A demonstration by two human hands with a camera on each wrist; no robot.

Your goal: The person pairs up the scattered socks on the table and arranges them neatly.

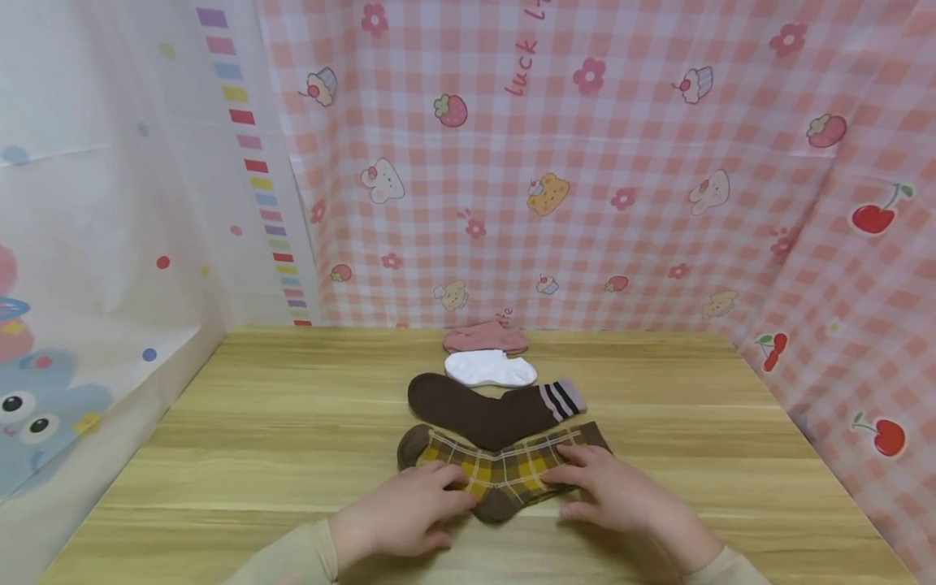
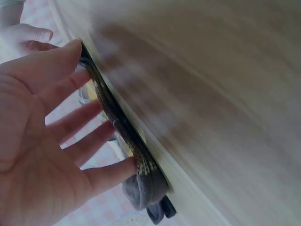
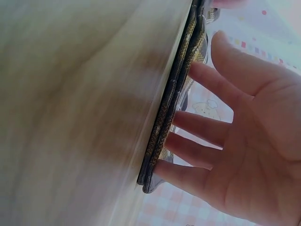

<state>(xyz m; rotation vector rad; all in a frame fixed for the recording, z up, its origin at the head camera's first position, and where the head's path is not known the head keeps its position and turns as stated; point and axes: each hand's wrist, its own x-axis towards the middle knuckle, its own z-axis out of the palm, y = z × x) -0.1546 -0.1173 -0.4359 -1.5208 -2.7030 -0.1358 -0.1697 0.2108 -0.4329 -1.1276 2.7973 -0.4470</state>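
Note:
A yellow and brown plaid sock lies flat on the wooden table, its dark toe to the left and its dark cuff to the right. In the right wrist view, two layers show along its edge. My left hand touches the toe half, fingers spread and fairly straight in the left wrist view. On the cuff half rest the fingertips of my right hand, also spread, with the thumb apart from the cloth. Just behind lies a dark brown sock with a striped cuff.
Farther back on the wooden table lie a white ankle sock and a pink sock, in a row with the others. A pink checked curtain hangs behind the table, and a white printed curtain hangs at the left.

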